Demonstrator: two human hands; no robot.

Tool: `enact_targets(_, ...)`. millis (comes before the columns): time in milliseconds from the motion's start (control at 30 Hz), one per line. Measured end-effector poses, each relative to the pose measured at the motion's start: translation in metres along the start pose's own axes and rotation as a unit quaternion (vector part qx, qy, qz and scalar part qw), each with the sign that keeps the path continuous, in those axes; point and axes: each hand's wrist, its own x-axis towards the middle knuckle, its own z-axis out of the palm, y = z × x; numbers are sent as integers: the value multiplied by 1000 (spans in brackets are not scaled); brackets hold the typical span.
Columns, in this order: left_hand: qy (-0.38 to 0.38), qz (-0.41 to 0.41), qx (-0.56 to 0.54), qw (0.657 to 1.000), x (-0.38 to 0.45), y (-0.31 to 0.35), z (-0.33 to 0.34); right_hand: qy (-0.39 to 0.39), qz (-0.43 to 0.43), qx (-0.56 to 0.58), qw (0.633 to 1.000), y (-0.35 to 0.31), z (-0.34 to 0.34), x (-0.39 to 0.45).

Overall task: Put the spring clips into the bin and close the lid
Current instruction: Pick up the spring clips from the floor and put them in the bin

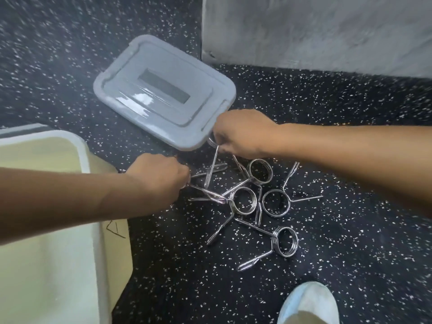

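Looks like the grabbing step: both hands are down in the pile of spring clips (254,197) on the speckled floor (350,230). Left hand (161,175) and right hand (240,133) each have fingers curled tight around a clip. The bin (86,160) sits open at left, its grey lid (163,90) lying on the floor beyond the pile. Next: lift, swing left, drop in.

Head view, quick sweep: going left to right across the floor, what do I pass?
Open bin → left hand closed on a clip handle → grey lid lying flat, off the bin → right hand gripping another clip → loose spring clips → shoe.
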Motion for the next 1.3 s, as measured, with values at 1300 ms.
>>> enact_targets(1300, 89, -93, -345, 930, -254, -99, 54, 37, -106, 90, 990, -94, -52, -44)
